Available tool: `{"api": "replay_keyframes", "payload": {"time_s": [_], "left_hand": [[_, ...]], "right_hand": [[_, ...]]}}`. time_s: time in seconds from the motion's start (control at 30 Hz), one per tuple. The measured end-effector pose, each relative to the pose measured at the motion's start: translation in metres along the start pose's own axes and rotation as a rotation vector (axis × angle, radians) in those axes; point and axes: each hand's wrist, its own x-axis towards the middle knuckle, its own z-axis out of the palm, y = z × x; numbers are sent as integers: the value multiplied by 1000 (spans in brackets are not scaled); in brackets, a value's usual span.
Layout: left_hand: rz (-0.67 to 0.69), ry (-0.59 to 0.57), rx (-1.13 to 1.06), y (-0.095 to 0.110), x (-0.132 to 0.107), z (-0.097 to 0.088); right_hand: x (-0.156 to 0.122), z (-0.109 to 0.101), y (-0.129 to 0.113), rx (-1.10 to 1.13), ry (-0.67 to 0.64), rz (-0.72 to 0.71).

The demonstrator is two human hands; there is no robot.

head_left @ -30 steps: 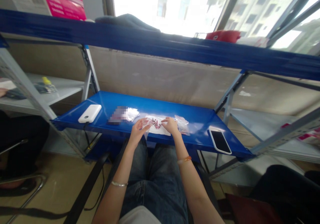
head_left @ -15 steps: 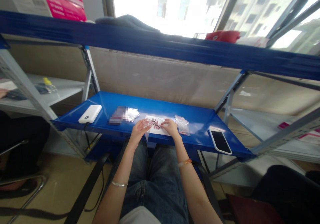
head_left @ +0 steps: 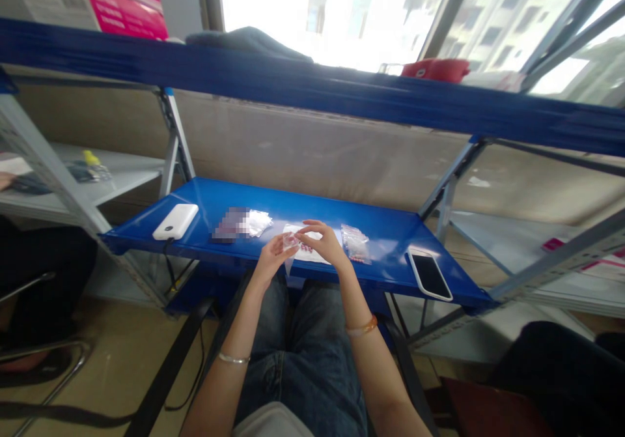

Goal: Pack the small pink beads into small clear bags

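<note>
My left hand [head_left: 272, 257] is closed on a small clear plastic bag [head_left: 290, 241], holding it above the left part of a white sheet [head_left: 301, 257]. My right hand [head_left: 326, 244] reaches across the sheet from the right. Its fingertips meet at the mouth of the bag; whatever they pinch is too small to make out. Small dark red pieces [head_left: 306, 249], like beads, lie on the sheet, partly hidden under my right hand. Right of that hand is a pile of clear bags [head_left: 355, 244] with reddish pieces inside.
On the blue table [head_left: 385, 228] lie a stack of whitish bags [head_left: 258, 223], a partly pixelated flat item [head_left: 227, 227], a white power bank [head_left: 176, 222] with a black cable, and a phone [head_left: 430, 274]. A blue shelf beam [head_left: 312, 88] crosses above. Other people sit at both sides.
My right hand has moved left and up from the pieces on the sheet to the bag's mouth. My left hand stays in place, with the bag now turned more upward.
</note>
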Motion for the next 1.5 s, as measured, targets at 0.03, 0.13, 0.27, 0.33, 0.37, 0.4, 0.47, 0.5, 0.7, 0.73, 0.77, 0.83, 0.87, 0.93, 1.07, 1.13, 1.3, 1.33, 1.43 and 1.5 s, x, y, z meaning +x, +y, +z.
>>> {"api": "replay_keyframes", "payload": {"time_s": [0.03,0.13,0.27,0.33,0.37,0.4,0.47,0.5,0.7,0.73,0.77,0.83,0.87,0.93,1.07,1.13,1.3,1.33,1.43,1.5], "left_hand": [[1,1,0,0,0,0],[0,1,-7,1,-1,0],[-19,5,-32,1,0,1],[-24,4,-39,1,0,1],[-24,1,-42,2,0,1],[-21,-1,-47,2,-1,1],[-17,-3,-57,3,-1,1],[-15,-5,-60,3,-1,1],[-20,-4,-61,5,-2,0],[-22,-6,-58,5,-2,-1],[-25,-7,-53,5,-2,-1],[-31,-6,-43,5,-2,-1],[-33,-5,-35,5,-2,-1],[-34,-6,-13,4,-2,-2],[-19,-21,8,2,-2,-3],[-16,-30,-8,2,-2,-3],[-16,-12,-43,1,-2,0],[-18,-6,-46,1,-2,0],[-29,-4,-51,1,-1,0],[-28,-8,-57,1,-1,0]], "right_hand": [[0,-1,4,-8,22,4],[-1,-3,22,-130,125,38],[-11,-1,45,-467,69,196],[-17,4,51,-583,44,270],[-20,6,54,-616,41,293],[-21,9,55,-635,40,307],[-24,13,58,-643,48,324],[-24,14,59,-642,53,330],[-23,14,62,-608,53,326],[-23,13,62,-593,68,316],[-22,13,61,-571,90,303],[-21,11,56,-490,149,257],[-19,9,53,-431,181,222],[-16,6,42,-291,230,131],[-9,3,12,-72,228,-15],[-7,4,1,-33,179,-45],[-3,11,1,-48,97,-14],[-3,12,6,-71,132,8],[-5,14,22,-262,222,122],[-10,15,32,-435,185,223]]}}
